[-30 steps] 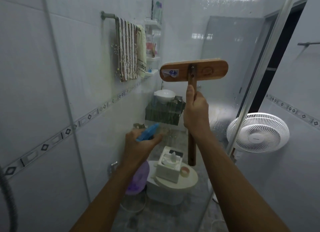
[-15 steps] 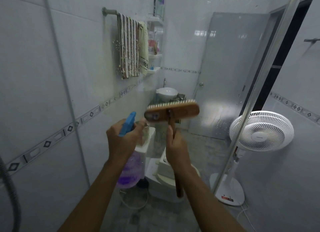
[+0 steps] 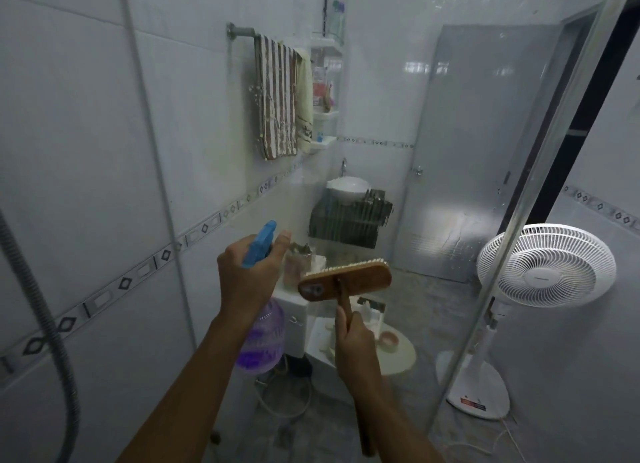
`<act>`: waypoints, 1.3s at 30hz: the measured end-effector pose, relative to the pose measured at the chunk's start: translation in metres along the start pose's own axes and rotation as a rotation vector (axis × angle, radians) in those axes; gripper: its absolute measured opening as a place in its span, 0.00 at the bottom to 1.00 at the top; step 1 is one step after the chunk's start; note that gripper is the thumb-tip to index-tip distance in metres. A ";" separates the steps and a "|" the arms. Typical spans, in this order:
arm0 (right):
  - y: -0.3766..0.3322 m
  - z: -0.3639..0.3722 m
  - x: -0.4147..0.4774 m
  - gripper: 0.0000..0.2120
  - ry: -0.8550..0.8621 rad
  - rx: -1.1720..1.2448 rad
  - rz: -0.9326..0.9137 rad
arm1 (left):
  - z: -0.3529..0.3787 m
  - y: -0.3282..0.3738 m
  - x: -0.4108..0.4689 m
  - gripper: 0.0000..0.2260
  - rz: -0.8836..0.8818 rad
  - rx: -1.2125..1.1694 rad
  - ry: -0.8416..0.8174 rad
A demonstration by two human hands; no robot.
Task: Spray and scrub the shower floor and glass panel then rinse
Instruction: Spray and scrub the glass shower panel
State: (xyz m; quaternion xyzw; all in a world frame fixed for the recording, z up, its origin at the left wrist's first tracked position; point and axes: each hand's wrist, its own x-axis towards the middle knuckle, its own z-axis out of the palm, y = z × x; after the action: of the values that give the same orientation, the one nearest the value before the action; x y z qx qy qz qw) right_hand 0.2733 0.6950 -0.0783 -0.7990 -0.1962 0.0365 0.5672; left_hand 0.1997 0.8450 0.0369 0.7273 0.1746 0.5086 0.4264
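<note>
Up close, the wooden scrub brush [image 3: 345,280] sits centre-frame, bristles against the glass panel [image 3: 433,220], its handle gripped by the right hand [image 3: 355,346]. Left of it, the left hand [image 3: 247,274] clasps the purple spray bottle [image 3: 260,338].

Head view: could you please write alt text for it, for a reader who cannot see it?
A person's left hand grips a purple spray bottle with a blue trigger, and the right hand holds a wooden scrub brush by its handle, both raised before a glass panel. Beyond are a striped towel on a rail and a white standing fan.
</note>
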 end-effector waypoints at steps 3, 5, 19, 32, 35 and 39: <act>-0.055 -0.013 0.028 0.17 0.046 0.052 -0.139 | -0.006 -0.002 0.003 0.20 -0.018 0.018 -0.006; -0.109 -0.028 0.050 0.18 0.101 0.062 -0.264 | -0.009 -0.002 0.006 0.20 -0.024 0.021 -0.018; -0.082 0.059 0.034 0.24 0.051 0.016 -0.113 | -0.043 -0.017 0.055 0.19 0.071 -0.002 0.030; -0.374 -0.014 0.118 0.22 0.259 0.014 -0.442 | -0.096 -0.004 0.132 0.21 -0.054 -0.049 0.059; -0.370 -0.008 0.112 0.22 0.241 -0.025 -0.413 | -0.107 0.007 0.140 0.20 0.090 -0.048 0.015; -0.363 0.004 0.111 0.22 0.211 -0.020 -0.396 | -0.108 0.011 0.145 0.21 0.063 -0.060 0.039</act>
State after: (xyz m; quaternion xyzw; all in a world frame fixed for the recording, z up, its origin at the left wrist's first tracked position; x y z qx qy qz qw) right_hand 0.2761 0.8392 0.2726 -0.7501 -0.2891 -0.1612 0.5725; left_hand 0.1626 0.9858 0.1444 0.7094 0.1445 0.5408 0.4282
